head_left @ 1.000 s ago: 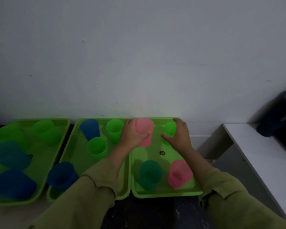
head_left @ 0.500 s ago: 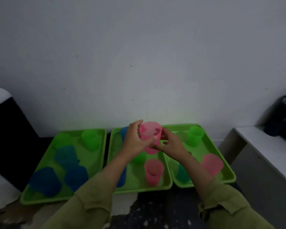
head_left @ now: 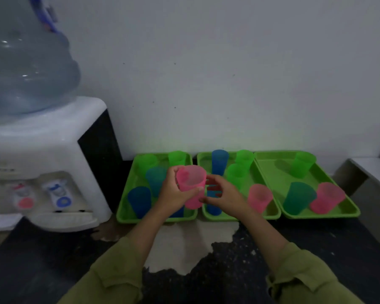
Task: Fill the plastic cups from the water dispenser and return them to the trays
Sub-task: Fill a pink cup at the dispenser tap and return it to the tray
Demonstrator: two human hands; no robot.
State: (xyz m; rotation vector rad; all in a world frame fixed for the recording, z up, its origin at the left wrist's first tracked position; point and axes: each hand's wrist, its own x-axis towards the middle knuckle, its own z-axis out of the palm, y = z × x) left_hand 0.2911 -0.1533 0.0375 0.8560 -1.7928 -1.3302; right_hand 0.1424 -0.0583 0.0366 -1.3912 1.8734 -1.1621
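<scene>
My left hand [head_left: 173, 194] grips a pink plastic cup [head_left: 192, 185], held upright in the air above the gap between the left tray [head_left: 124, 207] and the middle tray [head_left: 272, 212]. My right hand [head_left: 225, 195] is beside the cup, its fingertips touching the cup's lower side. The water dispenser [head_left: 44, 167] stands at the left with a red tap [head_left: 24, 199] and a blue tap [head_left: 60, 197]. Several green, blue and pink cups stand in the three green trays.
A large water bottle [head_left: 24, 62] sits on top of the dispenser. The right tray [head_left: 351, 210] holds a green, a teal and a pink cup. A white ledge [head_left: 373, 170] is at the far right. The dark floor has a pale worn patch [head_left: 184, 244].
The view swung left, bringing the dispenser into sight. My left hand lifted the pink cup off the right tray and carried it left; my right hand left the green cup and came to the pink one.
</scene>
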